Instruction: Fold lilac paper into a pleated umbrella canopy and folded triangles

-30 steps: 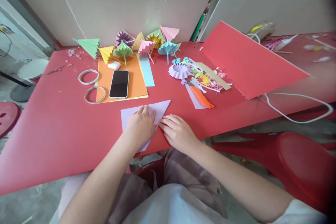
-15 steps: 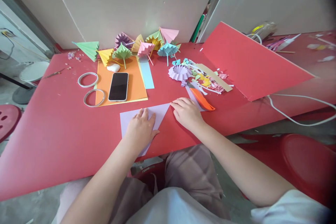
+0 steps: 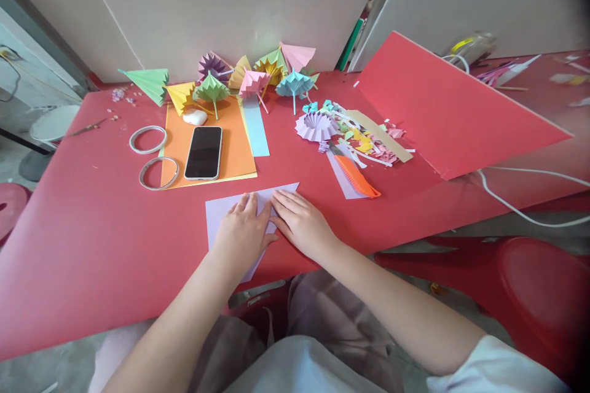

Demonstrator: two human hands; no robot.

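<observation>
Sitting at a smooth red table (image 3: 110, 239), we touch flat, angular lilac paper (image 3: 217, 212) near its front edge, with room to the left. Our left hand (image 3: 240, 227) lies on the paper, fingers slightly apart; our right hand (image 3: 303, 224) rests at its slanting edge, fingers close together.

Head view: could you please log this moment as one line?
left hand: flat on lilac sheet | right hand: at its slanted edge | phone: on orange sheet
</observation>
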